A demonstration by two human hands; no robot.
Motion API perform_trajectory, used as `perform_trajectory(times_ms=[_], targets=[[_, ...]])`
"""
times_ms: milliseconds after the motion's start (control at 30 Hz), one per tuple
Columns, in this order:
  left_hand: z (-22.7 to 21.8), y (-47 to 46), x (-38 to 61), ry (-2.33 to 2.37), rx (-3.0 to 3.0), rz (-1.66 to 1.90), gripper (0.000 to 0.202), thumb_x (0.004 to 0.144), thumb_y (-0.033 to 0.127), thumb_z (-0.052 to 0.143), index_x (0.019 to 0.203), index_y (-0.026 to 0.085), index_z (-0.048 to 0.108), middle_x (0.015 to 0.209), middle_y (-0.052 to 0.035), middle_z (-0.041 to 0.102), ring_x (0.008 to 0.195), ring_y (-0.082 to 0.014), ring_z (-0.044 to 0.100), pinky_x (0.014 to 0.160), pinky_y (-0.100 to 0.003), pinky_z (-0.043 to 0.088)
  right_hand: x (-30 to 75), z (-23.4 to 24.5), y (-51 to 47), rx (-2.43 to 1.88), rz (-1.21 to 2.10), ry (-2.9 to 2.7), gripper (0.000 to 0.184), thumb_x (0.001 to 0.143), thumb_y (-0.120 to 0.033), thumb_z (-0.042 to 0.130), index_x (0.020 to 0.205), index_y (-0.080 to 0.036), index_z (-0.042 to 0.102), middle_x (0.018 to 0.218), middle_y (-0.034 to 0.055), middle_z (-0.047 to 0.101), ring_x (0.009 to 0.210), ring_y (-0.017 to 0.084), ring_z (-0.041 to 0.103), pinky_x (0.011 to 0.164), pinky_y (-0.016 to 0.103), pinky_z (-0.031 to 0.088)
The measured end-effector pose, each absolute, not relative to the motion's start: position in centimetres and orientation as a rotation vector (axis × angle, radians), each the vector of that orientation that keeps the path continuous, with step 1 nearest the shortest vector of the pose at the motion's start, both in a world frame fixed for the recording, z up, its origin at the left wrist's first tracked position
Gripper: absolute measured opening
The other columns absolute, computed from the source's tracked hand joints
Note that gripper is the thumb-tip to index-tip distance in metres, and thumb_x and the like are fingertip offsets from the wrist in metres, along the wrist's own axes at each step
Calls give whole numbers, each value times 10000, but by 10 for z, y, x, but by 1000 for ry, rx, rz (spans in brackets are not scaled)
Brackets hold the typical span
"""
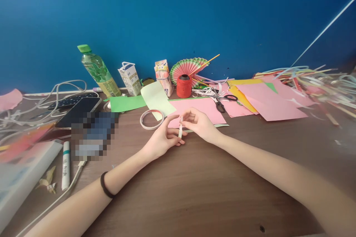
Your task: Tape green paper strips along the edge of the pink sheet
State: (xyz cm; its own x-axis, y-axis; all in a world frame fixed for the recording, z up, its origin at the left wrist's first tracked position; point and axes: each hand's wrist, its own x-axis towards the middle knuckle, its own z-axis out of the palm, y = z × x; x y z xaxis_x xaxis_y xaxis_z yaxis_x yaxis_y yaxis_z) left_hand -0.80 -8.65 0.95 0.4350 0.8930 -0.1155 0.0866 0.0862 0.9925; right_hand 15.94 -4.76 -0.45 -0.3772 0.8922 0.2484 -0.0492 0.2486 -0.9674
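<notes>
Brown desk point(194, 192); left hand point(162, 141) and right hand point(200, 123), fingertips closed on a white paper stick point(180, 130).

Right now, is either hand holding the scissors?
No, the scissors lie on pink paper; left hand and right hand pinch a small white stick.

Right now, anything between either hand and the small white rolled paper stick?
Nothing visible. The right hand pinches the small white rolled paper stick at its top; the left hand touches its lower end, above the bare brown wooden table.
</notes>
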Motion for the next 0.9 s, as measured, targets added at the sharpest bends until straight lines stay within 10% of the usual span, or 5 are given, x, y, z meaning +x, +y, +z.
perform_trajectory(times_ms=[900], targets=[[13,-77,-13,1111,1355,798,233,708,353,643,753,133,583,750,-59,686,657,-119,591,662,-257,474,158,5,-56,-870,1121,-1606,135,760,-290,591,815,-188,522,848,32,607,849,158,598,793,338,475]])
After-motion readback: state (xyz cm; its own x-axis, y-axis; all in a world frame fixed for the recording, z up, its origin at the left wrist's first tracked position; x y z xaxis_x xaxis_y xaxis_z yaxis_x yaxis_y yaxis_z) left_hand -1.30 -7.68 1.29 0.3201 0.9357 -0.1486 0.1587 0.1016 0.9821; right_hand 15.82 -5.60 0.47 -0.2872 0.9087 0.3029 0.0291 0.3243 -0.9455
